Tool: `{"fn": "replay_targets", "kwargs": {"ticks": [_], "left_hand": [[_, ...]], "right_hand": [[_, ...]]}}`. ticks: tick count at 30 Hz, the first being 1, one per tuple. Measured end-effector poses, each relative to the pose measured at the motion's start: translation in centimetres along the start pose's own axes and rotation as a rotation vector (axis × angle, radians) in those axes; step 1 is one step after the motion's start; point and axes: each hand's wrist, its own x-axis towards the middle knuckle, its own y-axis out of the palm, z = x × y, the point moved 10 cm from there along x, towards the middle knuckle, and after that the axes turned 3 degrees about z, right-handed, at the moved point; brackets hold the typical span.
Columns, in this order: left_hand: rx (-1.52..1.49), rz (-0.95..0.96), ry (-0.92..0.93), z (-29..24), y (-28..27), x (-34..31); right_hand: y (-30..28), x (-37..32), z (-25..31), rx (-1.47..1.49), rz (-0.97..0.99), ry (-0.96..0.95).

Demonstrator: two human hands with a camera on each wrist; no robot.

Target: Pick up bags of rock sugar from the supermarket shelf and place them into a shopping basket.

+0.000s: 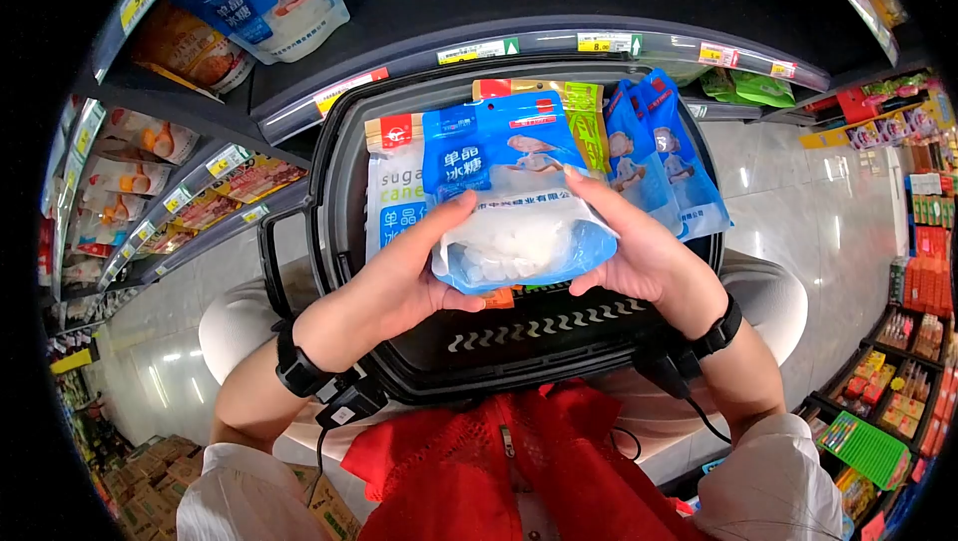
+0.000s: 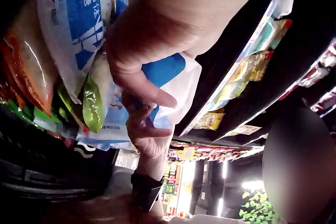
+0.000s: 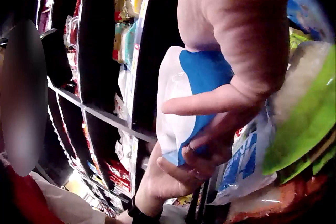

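A blue and white pouch of rock sugar (image 1: 514,182) is held between both hands over the black basket (image 1: 479,366), its clear lower window showing white lumps. My left hand (image 1: 399,271) grips its left side, thumb on the front. On the opposite side, my right hand (image 1: 644,247) grips it the same way. Behind the pouch, other bags stand in the basket: a white sugar cane bag (image 1: 389,157), a green bag (image 1: 591,114) and blue pouches (image 1: 689,162). From the left wrist view, the held pouch (image 2: 184,85) shows its blue and white base, with fingers beneath.
Shelves with price tags (image 1: 479,50) curve round beyond the basket. Similar blue pouches (image 1: 274,2) stand on the upper shelf, and more bagged goods (image 1: 150,132) fill shelves at left. Tiled floor (image 1: 848,212) lies at right, with packaged goods (image 1: 928,267) along the far side.
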Motion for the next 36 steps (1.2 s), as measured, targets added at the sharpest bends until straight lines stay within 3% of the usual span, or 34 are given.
{"fn": "replay_targets", "kwargs": {"ticks": [3,6,11,15,18,20,22,24,26,29,36], "left_hand": [[-0.122,0.077,-0.026,-0.4,1.3,-0.5],[-0.22,-0.002,-0.051,-0.6,1.4,-0.7],[-0.141,-0.049,-0.101,0.2,0.6,-0.7],[-0.005,-0.004,-0.133,0.2,0.2,-0.7],[0.118,-0.021,-0.051,-1.0,0.2,-0.6],[0.28,0.015,0.182,-3.0,0.7,-0.4],[0.325,-0.036,0.25,-2.9,0.2,0.3],[0.371,-0.088,0.319,-3.4,-0.1,0.4],[0.316,-0.113,0.142,-1.6,-0.7,0.9],[0.214,-0.098,0.032,-0.1,-1.4,1.1],[0.046,-0.035,0.017,0.8,-0.6,1.4]], "right_hand": [[0.6,-0.3,0.4,0.09,0.056,-0.02],[0.7,-0.3,0.4,0.155,0.078,-0.011],[-0.3,-0.1,-0.4,0.12,0.08,0.045],[-0.1,-0.8,1.3,-0.032,0.051,-0.038],[0.1,-0.6,2.1,-0.086,0.042,-0.112],[0.0,-0.2,2.4,-0.12,0.022,-0.169],[-0.7,0.3,3.3,-0.23,-0.009,-0.35],[-1.3,0.7,2.6,-0.262,-0.086,-0.315],[-1.8,0.4,2.1,-0.292,-0.165,-0.279],[-2.1,0.1,1.2,-0.254,-0.203,-0.179],[-2.3,0.6,0.2,-0.225,-0.179,-0.096]]}}
